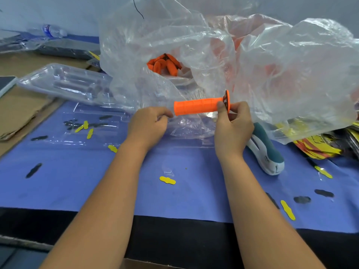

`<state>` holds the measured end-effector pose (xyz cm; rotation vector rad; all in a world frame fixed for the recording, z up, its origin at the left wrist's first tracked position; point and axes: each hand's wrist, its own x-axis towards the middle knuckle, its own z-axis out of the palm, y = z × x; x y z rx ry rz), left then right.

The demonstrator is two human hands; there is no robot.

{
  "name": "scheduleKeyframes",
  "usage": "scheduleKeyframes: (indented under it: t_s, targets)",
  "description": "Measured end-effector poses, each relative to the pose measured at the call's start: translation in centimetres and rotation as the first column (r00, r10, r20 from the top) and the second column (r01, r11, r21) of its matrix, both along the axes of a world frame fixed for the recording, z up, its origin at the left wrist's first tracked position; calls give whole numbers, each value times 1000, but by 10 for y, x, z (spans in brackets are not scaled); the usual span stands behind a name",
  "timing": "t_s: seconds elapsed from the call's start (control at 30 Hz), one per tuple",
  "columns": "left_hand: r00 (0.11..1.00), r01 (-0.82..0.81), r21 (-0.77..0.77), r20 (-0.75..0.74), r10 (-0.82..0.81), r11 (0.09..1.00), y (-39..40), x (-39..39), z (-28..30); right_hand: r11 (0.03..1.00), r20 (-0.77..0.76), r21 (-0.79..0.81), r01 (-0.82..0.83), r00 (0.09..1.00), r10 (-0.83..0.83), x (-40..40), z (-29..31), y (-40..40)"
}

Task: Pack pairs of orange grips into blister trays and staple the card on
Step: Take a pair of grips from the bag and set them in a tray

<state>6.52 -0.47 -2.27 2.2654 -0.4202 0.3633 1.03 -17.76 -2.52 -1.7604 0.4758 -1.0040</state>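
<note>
So the right hand (232, 121) has one orange grip (200, 106) pinched by its flanged end, thumb on the flange, with the whole tube sticking out sideways in the air toward the left hand (150, 124). The left hand sits just off the grip's free end, fingers curled in loosely; I can't tell if it's got hold of any of the clear film under it or nothing at all.

Honestly that end-only pinch looks sketchy to me. All the length hangs off one side, so a small slip and it probably droops or drops onto the blue tabletop (174, 195).

The clear blister tray (93, 121) lying flat to the left is nearly invisible, and the big plastic bag (194, 55) of spare grips (165, 65) slumps right over its edge. I could see the bag getting pushed into the cavity, or the grip missing the slot.

Stapler (266, 154) sits just beside the right wrist, easy to knock. Loose yellow tabs (167, 180) could end up under the tray too.
</note>
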Motion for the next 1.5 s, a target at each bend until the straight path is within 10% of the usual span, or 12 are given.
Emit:
scheduleKeyframes:
  t_s: [0.13,0.33,0.5,0.6,1.5]
  targets:
    - [999,31,-46,21,-30,998,-2,4,-2,994,101,-111,0,995,12,-5,0,6]
    - [953,10,-670,-220,-211,742,0,2,4,942,-53,-321,-95,995,82,-2,-8,14]
    - [989,107,-165,-86,-122,981,0,9,-7,943,-133,-307,-124,987,86,-1,-9,15]
    - [989,125,189,56,-138,974,1,8,-13,940,-172,-309,-142,981,91,0,-9,15]
    - [993,-86,268,101,60,960,-22,1,-11,896,-393,-424,-134,918,-49,0,-9,16]
